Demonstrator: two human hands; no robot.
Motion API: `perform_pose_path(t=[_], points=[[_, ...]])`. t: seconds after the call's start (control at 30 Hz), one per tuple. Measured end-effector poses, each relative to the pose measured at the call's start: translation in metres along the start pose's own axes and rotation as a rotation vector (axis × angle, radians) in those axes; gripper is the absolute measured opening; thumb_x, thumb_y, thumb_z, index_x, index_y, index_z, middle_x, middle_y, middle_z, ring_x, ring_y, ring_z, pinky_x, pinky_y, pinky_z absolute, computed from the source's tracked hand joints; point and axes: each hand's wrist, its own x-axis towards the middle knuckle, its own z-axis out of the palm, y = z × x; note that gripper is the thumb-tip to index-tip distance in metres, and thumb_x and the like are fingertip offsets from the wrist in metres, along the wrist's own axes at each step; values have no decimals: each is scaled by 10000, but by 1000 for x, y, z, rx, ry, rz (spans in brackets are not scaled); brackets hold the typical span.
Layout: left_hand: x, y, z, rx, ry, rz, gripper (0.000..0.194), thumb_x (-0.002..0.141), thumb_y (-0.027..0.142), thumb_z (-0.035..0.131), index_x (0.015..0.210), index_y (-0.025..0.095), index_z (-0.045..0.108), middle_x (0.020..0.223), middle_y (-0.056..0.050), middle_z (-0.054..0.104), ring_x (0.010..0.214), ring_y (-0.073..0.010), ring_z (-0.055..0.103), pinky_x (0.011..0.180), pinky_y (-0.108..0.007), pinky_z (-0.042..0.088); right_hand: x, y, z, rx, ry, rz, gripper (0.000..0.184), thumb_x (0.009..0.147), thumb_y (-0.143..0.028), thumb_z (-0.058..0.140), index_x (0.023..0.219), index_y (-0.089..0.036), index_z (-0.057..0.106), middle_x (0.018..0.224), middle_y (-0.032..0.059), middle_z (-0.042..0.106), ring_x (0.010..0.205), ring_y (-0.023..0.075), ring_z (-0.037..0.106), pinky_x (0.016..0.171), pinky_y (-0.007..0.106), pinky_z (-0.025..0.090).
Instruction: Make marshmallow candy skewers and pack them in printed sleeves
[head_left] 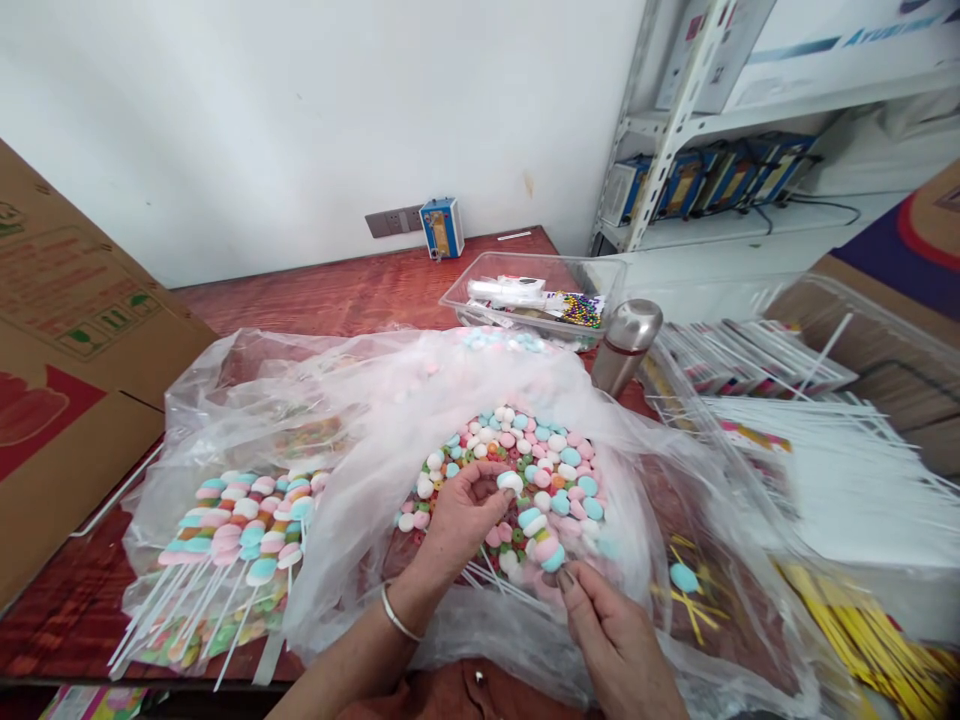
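Note:
My left hand (466, 510), with a silver bangle on its wrist, pinches a white and pale blue marshmallow (510, 483) between thumb and fingertips. In my right hand (611, 632) is a candy skewer (541, 540) threaded with blue, white, pink and yellowish pieces; its stick is mostly hidden by my fingers. The marshmallow is just above the skewer's upper end, apart from it. Beneath both hands lies a pile of loose marshmallows (574, 480) and small coloured ring candies inside an opened clear plastic bag (360, 510). Several white sticks (495, 580) lie beside my left wrist.
Finished candy skewers (247, 520) lie in rows at left. Behind the bag stand a clear tub (469, 290) and a steel flask (626, 345). A bin of white sticks (817, 440) is at right, with yellow ties (877, 640) nearby. A cardboard box (82, 330) borders the left.

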Motion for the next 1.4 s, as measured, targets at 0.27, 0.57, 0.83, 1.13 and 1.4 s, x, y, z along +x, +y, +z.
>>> perform_pose_path(t=[0.27, 0.57, 0.83, 1.13, 1.4], points=[[-1, -2, 1, 150, -31, 43, 235, 757, 239, 676, 978, 161, 652, 794, -37, 695, 676, -143, 649, 580, -230, 517, 3, -8, 6, 61, 56, 32, 325, 909, -428, 425, 731, -230, 612, 516, -21, 523, 474, 170, 496, 435, 238, 390], [0, -5, 0, 238, -42, 102, 210, 772, 252, 657, 963, 167, 678, 819, -31, 662, 640, -127, 613, 559, -232, 505, 10, -5, 16, 51, 37, 22, 324, 938, -405, 377, 747, -226, 567, 494, -40, 487, 458, 159, 467, 442, 235, 355], [-2, 5, 12, -154, -17, 10, 249, 788, 370, 671, 940, 201, 572, 807, -7, 612, 665, -129, 602, 551, -223, 478, 21, -7, 28, -42, 89, -37, 324, 928, -381, 396, 696, -216, 550, 626, 5, 622, 578, 176, 572, 538, 242, 434], [-2, 10, 49, -502, 111, -36, 275, 817, 416, 627, 852, 207, 453, 690, 54, 479, 501, -59, 444, 471, -177, 379, 24, -11, 37, -176, 136, -185, 311, 978, -348, 352, 848, -212, 599, 821, 68, 726, 741, 208, 685, 649, 265, 506], [-8, 8, 46, -430, 176, 93, 250, 875, 476, 541, 916, 249, 442, 715, 56, 457, 481, -62, 395, 473, -195, 396, 1, 15, 46, -425, 161, -355, 383, 1027, -305, 228, 1081, -192, 591, 630, 36, 701, 471, 212, 669, 441, 280, 441]])
